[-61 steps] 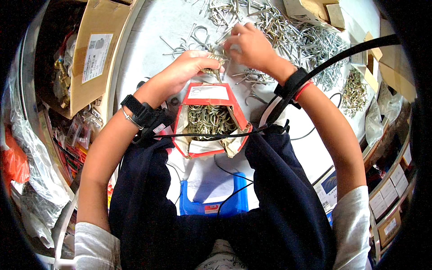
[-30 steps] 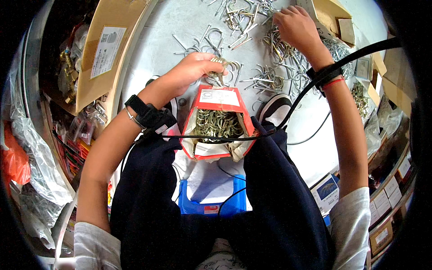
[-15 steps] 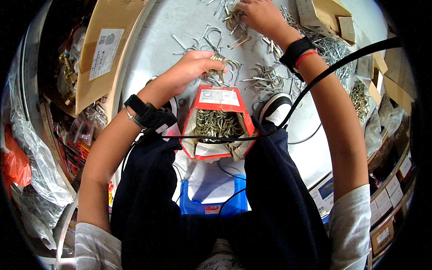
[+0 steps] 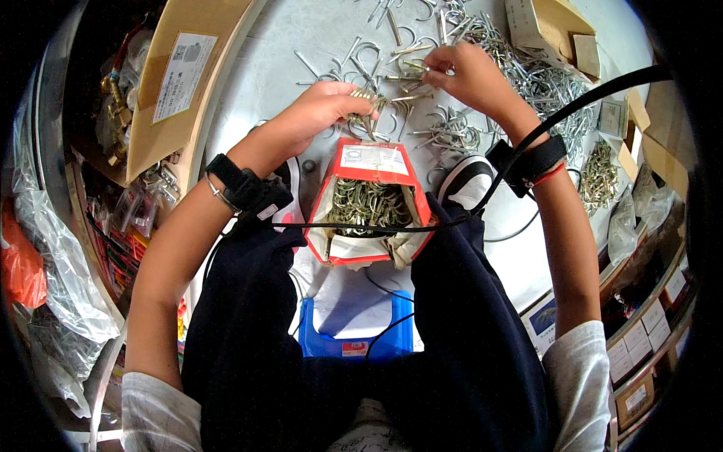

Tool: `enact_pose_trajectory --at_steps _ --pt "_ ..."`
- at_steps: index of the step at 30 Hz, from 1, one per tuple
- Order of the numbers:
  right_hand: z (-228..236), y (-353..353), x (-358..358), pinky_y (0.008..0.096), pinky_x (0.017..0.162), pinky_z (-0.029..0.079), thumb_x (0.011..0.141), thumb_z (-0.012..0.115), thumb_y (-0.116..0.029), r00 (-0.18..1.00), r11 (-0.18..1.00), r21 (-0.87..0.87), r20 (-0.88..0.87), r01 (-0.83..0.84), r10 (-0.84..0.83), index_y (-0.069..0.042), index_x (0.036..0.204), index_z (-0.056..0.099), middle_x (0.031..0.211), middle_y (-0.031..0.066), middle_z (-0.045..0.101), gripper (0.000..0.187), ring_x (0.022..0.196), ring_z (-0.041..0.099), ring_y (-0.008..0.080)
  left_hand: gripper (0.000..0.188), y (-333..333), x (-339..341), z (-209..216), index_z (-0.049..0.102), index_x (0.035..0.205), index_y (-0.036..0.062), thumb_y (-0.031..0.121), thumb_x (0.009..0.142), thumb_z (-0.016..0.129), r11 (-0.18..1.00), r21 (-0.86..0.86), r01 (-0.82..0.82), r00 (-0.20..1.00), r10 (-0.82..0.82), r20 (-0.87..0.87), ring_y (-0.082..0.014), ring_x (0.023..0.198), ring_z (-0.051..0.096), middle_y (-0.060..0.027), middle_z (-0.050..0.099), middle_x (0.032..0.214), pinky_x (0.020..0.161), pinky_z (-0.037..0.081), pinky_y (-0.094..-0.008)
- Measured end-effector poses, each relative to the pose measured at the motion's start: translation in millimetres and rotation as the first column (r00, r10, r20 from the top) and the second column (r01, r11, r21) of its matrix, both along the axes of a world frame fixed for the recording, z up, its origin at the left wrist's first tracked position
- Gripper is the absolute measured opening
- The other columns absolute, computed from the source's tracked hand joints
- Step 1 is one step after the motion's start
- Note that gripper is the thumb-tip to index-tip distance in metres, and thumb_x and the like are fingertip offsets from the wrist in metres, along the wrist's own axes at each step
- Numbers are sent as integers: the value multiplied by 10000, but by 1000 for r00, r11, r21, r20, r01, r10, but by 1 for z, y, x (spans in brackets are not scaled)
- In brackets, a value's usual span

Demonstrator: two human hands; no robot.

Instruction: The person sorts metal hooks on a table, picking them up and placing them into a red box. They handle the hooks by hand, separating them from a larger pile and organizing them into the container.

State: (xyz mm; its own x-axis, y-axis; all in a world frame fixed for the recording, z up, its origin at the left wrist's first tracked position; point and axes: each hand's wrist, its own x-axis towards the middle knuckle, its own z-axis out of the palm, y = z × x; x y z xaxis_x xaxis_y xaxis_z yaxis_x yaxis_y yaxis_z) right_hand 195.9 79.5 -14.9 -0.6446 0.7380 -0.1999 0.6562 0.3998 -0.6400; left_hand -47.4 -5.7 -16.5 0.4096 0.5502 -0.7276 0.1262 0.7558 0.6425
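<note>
My left hand (image 4: 322, 108) is closed round a small bunch of yellowish metal hooks (image 4: 364, 96), just beyond a red cardboard box (image 4: 374, 160). The box lies tilted between my legs, its mouth toward me, with many similar hooks (image 4: 369, 206) inside. Farther right, my right hand (image 4: 468, 71) pinches a yellowish hook (image 4: 413, 65) at the edge of the loose pieces; my fingers partly cover it. Silvery hooks (image 4: 449, 129) lie in a loose group on the grey floor, between the box and my right hand.
A large pile of silvery hooks (image 4: 553, 90) spreads at the far right, by an open cardboard box (image 4: 538, 26). A black cable (image 4: 580, 98) crosses in front of my right arm. A blue plastic stool (image 4: 324, 346) stands beneath me. Another cardboard box (image 4: 177, 83) is at the left.
My right hand has come nearer and slightly right from the far hooks, now pinching one. My left hand stays almost in place with its bunch.
</note>
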Motion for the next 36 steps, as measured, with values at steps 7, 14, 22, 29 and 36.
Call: enact_pose_trajectory --at_steps 7,14,22,29,36 --pt "1 -1 23 415 716 504 751 588 -158 962 922 380 271 -75 -34 -68 757 691 696 150 633 137 753 621 330 215 4 4 -1 629 1007 37 187 861 581 1000 3 -6 1000 6 -20 -89 894 587 -23 662 951 846 422 -244" --pt "10 4 38 410 716 508 750 603 -163 962 957 288 269 -43 -38 -68 754 693 750 145 649 131 776 631 319 215 2 6 -1 630 1017 53 195 863 578 1000 -10 -1 1000 1 -24 -73 877 574 -8 663 951 835 405 -232" --pt "2 -12 28 374 680 512 809 623 -226 980 978 67 29 196 -198 -32 872 700 807 162 670 217 750 647 324 242 3 14 3 608 1064 34 174 868 585 996 14 -85 996 84 27 -94 920 571 -39 659 993 868 405 -244" --pt "11 -58 -3 249 694 456 827 646 -166 612 533 -643 -123 550 -781 -5 980 683 813 22 659 225 737 580 109 290 1 22 4 566 1124 17 154 869 587 966 21 -257 957 251 148 -119 967 566 -71 637 1069 910 397 -263" --pt "29 -93 -33 227 765 356 791 670 -181 334 164 -911 -31 378 -942 -73 1027 680 953 -4 618 259 872 490 96 234 -1 29 4 604 1067 71 187 864 601 906 -78 -416 890 423 171 -130 1031 534 -28 636 1063 945 361 -313"
